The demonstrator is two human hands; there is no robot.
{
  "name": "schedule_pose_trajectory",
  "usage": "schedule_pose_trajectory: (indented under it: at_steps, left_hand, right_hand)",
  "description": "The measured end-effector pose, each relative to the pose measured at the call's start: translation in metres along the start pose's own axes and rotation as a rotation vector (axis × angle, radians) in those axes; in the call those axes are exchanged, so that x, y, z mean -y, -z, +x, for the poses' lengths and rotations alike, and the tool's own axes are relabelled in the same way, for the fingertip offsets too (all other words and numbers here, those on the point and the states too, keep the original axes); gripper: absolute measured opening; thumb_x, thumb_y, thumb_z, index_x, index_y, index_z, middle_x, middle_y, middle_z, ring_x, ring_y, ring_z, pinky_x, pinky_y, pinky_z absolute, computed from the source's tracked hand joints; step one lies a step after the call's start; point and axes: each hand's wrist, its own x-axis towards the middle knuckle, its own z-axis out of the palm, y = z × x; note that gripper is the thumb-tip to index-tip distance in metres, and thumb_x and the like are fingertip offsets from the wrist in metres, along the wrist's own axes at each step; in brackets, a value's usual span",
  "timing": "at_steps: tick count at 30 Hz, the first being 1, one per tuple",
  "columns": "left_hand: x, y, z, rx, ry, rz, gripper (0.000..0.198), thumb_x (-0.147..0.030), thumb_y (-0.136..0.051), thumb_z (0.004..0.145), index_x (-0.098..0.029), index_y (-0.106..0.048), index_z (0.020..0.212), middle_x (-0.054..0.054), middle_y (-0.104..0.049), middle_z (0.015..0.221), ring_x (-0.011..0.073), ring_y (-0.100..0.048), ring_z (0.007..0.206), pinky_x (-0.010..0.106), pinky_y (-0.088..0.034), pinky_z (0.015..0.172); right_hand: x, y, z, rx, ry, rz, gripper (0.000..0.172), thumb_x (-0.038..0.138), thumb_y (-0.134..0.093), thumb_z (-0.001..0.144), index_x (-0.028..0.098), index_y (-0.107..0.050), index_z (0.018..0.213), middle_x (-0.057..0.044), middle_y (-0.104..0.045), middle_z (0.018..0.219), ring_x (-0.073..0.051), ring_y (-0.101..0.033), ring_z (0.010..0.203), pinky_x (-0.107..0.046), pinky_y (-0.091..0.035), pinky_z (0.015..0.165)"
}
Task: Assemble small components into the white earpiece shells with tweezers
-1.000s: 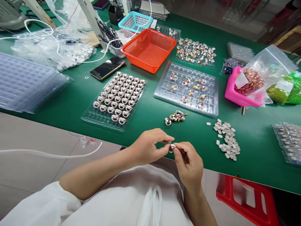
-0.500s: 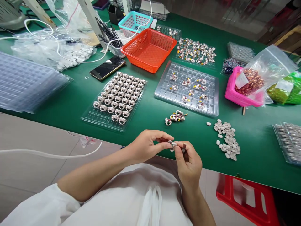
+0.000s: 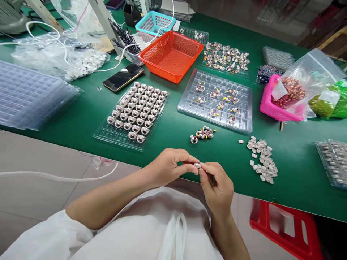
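Workpiece [image 3: 197, 165], newly turned rounded side up, sits clamped between fingertips of my left hand [image 3: 167, 168] and right hand [image 3: 219, 187]

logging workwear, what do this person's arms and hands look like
The left grip and right grip are bare hands, no glove or watch in sight. The left arm has a loose white sleeve ending near the elbow; the right forearm is bare, any sleeve out of view.
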Motion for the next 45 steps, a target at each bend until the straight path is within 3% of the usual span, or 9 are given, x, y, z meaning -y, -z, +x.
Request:
schedule_pose_trajectory:
  at_steps: [6, 11, 15, 23, 31, 40, 45]
  left_hand:
    - [0.005, -0.008, -0.002, -0.090, -0.071, -0.081, 0.013, -0.026, -0.078, 0.085, -0.017, -0.082, 0.093, 0.005, -0.081, 0.079, 0.0175, -0.073, 0.074, 0.025, -0.058, 0.071]
    - [0.001, -0.015, -0.007, -0.179, 0.049, -0.126, 0.017, -0.026, -0.084, 0.077, -0.015, -0.080, 0.091, 0.004, -0.079, 0.077, 0.0163, -0.072, 0.068, 0.025, -0.059, 0.069]
    - [-0.002, -0.014, -0.011, -0.132, -0.029, -0.118, 0.012, -0.023, -0.080, 0.082, -0.015, -0.079, 0.092, 0.005, -0.080, 0.081, 0.0157, -0.072, 0.071, 0.025, -0.059, 0.071]
    - [0.000, -0.011, -0.012, -0.085, -0.146, -0.143, 0.013, -0.021, -0.070, 0.092, -0.017, -0.079, 0.100, 0.009, -0.081, 0.088, 0.0175, -0.073, 0.079, 0.027, -0.059, 0.074]
    - [0.003, -0.012, -0.012, -0.122, -0.252, -0.037, 0.015, -0.018, -0.070, 0.092, -0.019, -0.079, 0.104, 0.008, -0.082, 0.088, 0.0180, -0.071, 0.080, 0.029, -0.058, 0.075]
    - [0.003, -0.018, -0.013, -0.186, -0.213, -0.081, 0.016, -0.022, -0.069, 0.093, -0.018, -0.080, 0.104, 0.009, -0.080, 0.085, 0.0179, -0.072, 0.079, 0.028, -0.059, 0.072]
    - [0.007, -0.020, -0.015, -0.198, -0.193, -0.165, 0.017, -0.020, -0.072, 0.090, -0.020, -0.083, 0.103, 0.008, -0.080, 0.084, 0.0172, -0.071, 0.076, 0.027, -0.058, 0.071]
  right_hand:
    - [-0.004, 0.001, 0.000, -0.004, 0.067, 0.033, 0.024, 0.007, -0.064, 0.090, 0.026, -0.068, 0.105, -0.004, -0.073, 0.091, -0.017, -0.069, 0.079, -0.028, -0.053, 0.059]
    - [-0.007, 0.000, -0.004, 0.013, -0.046, 0.152, 0.021, 0.010, -0.066, 0.091, 0.027, -0.069, 0.103, -0.004, -0.073, 0.092, -0.018, -0.068, 0.082, -0.028, -0.053, 0.062]
    - [-0.007, -0.003, -0.007, -0.004, -0.081, 0.228, 0.021, 0.010, -0.067, 0.091, 0.028, -0.070, 0.102, -0.003, -0.073, 0.092, -0.018, -0.068, 0.082, -0.028, -0.054, 0.063]
    - [-0.010, -0.006, -0.009, -0.062, 0.075, 0.123, 0.030, 0.008, -0.069, 0.089, 0.030, -0.069, 0.110, -0.003, -0.073, 0.095, -0.018, -0.070, 0.081, -0.030, -0.056, 0.062]
    - [-0.007, 0.007, -0.002, 0.104, -0.143, 0.273, 0.013, 0.018, -0.067, 0.093, 0.026, -0.073, 0.102, -0.005, -0.072, 0.091, -0.018, -0.068, 0.079, -0.029, -0.053, 0.063]
    - [-0.011, -0.003, -0.005, -0.021, -0.052, 0.289, 0.024, 0.012, -0.069, 0.091, 0.029, -0.075, 0.106, -0.004, -0.074, 0.092, -0.018, -0.069, 0.079, -0.030, -0.055, 0.061]
    - [-0.012, 0.002, -0.003, 0.051, 0.014, 0.266, 0.033, 0.005, -0.067, 0.090, 0.030, -0.072, 0.111, -0.003, -0.072, 0.095, -0.017, -0.068, 0.082, -0.028, -0.055, 0.063]
